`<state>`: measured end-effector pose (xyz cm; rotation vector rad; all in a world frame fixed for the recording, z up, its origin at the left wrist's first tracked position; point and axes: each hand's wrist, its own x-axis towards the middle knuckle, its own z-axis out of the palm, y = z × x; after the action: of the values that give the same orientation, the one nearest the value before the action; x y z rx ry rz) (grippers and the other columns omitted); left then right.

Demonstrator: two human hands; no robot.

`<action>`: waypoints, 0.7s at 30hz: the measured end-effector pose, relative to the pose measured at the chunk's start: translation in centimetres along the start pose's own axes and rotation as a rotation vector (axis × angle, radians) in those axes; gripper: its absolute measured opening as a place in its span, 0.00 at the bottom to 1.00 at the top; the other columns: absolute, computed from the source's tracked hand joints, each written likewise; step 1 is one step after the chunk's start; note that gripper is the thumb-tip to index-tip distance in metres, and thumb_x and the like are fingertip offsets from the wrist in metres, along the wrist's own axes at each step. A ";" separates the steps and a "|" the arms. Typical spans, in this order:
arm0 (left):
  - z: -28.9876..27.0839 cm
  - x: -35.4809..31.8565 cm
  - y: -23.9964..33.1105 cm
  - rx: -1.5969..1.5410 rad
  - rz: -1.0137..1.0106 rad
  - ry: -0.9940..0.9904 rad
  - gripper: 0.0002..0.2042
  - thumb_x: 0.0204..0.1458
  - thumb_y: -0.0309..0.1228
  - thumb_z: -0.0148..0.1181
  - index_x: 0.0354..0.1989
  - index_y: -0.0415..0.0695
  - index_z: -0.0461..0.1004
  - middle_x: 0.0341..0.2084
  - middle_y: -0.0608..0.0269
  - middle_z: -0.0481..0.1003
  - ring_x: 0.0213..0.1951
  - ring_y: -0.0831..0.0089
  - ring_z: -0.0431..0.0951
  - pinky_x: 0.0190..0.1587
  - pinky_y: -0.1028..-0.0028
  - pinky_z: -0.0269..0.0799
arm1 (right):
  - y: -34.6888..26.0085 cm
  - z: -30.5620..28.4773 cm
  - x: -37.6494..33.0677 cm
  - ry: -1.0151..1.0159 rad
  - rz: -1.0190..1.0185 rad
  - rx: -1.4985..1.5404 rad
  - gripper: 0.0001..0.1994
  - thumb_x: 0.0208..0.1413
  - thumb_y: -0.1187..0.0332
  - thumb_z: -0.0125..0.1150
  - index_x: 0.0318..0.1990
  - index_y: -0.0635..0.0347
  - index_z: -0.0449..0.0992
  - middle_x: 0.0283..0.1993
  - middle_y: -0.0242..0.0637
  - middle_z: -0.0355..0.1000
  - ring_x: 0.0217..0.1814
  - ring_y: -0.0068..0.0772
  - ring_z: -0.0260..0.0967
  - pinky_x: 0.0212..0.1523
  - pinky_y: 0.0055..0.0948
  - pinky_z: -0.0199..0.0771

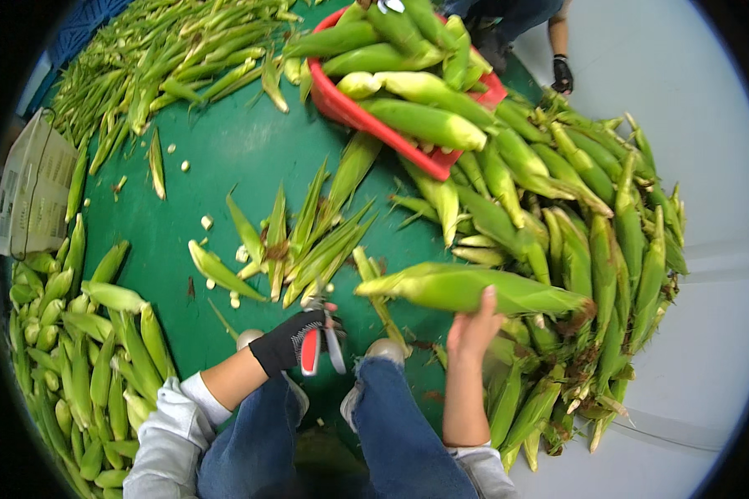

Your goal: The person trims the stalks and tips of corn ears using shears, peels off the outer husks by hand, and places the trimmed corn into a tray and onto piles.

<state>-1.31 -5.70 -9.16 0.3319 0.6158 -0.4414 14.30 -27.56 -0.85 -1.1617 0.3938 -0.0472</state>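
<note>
Your right hand point(473, 326) has an ear of corn point(474, 288) lying sideways just ahead of your knees, and your left hand point(295, 339) has the shears point(324, 337) right next to it on the left. Big corn pile point(591, 241) sits to your right, the basket point(366, 116) full of ears is further ahead, trimmed husks point(300, 241) lie between, and another heap of ears point(83, 349) is on your left.
</note>
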 end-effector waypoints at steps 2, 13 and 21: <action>2.0 -0.6 -1.2 0.222 -0.103 -0.048 0.18 0.50 0.29 0.51 0.52 0.48 0.61 0.31 0.68 0.68 0.34 0.79 0.69 0.40 0.75 0.67 | 0.3 -0.3 0.7 -0.010 -0.109 0.051 0.19 0.55 0.67 0.51 0.52 0.61 0.56 0.50 0.41 0.61 0.50 0.36 0.62 0.51 0.38 0.66; 4.4 0.5 -2.6 0.433 0.130 -0.016 0.19 0.47 0.25 0.52 0.49 0.45 0.60 0.31 0.64 0.69 0.31 0.75 0.71 0.34 0.75 0.68 | 3.5 -2.4 -1.2 -0.238 0.006 0.063 0.20 0.54 0.58 0.50 0.50 0.61 0.62 0.49 0.37 0.64 0.52 0.36 0.62 0.54 0.40 0.62; 2.3 0.3 -0.3 -0.152 0.027 0.300 0.14 0.52 0.34 0.53 0.46 0.47 0.63 0.29 0.62 0.70 0.34 0.65 0.73 0.41 0.65 0.70 | 2.1 -2.4 1.4 -0.413 0.097 0.155 0.28 0.52 0.58 0.51 0.59 0.57 0.53 0.53 0.44 0.60 0.54 0.45 0.61 0.56 0.45 0.60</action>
<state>-0.18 -7.01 -7.65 0.2624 0.9309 -0.3187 14.49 -29.19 -3.99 -0.9683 0.0776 0.2407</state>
